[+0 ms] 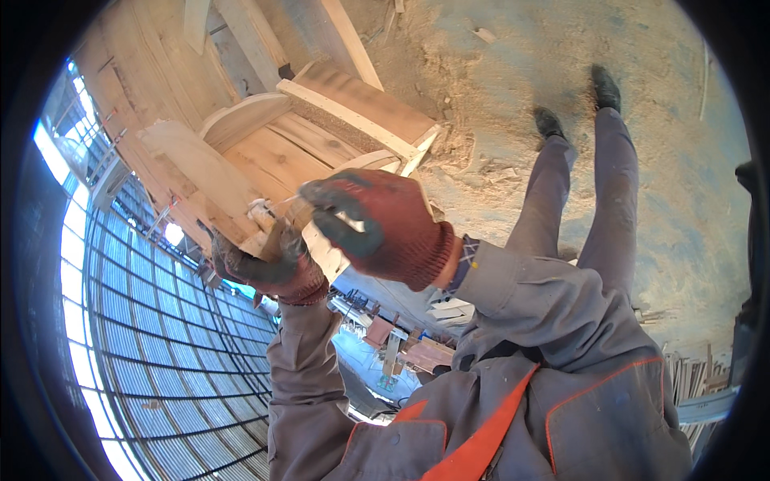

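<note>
My left hand [277,264], in a dark red glove with a blackened coating, is closed around the near end of a pale wooden piece [255,234]. Just to its right, my right hand [377,223] wears a matching glove, its fingers curled in a pinch; whatever they hold is too small or hidden to name. Beyond both hands lies a wooden frame [313,144] with curved side pieces and plank panels. A flat pale board [192,164] rests to the left of it.
Several planks [257,40] and a wide wooden surface [128,56] fill the far left. Sawdust covers the floor [481,88]. Two legs in grey trousers [613,176] stand at the right. Ribbed, barred panels [160,345] line the left; wood offcuts [698,373] are stacked lower right.
</note>
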`<state>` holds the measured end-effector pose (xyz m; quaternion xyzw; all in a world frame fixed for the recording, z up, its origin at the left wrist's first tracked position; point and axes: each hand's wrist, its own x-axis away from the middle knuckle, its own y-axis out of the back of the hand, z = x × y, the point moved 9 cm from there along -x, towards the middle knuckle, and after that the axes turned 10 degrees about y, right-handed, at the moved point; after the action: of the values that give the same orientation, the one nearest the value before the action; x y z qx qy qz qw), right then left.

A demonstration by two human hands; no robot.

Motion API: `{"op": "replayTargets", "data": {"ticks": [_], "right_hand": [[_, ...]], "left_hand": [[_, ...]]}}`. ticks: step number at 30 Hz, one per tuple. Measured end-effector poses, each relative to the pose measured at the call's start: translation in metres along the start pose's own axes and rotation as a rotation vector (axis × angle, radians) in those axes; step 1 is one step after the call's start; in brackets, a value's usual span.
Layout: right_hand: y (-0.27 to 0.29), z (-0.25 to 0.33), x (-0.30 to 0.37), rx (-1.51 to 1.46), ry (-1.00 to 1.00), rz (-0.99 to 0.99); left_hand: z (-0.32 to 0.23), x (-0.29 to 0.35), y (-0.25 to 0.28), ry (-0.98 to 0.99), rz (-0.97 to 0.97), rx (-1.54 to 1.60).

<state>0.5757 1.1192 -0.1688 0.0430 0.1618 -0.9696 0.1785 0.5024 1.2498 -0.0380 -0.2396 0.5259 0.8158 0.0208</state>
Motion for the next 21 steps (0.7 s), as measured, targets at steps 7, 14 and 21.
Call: {"op": "replayTargets", "data": {"ticks": [7, 14, 21], "right_hand": [[0.013, -0.062, 0.041, 0.217, -0.058, 0.125], [0.011, -0.078, 0.049, 0.142, -0.045, 0.103], [-0.007, -0.073, 0.033, -0.331, -0.286, 0.084]], "left_hand": [[0.064, 0.019, -0.011, 0.131, 0.227, 0.208], [0.093, 0.042, 0.018, 0.006, 0.040, -0.184], [0.080, 0.037, 0.011, 0.090, 0.014, -0.102]]}}
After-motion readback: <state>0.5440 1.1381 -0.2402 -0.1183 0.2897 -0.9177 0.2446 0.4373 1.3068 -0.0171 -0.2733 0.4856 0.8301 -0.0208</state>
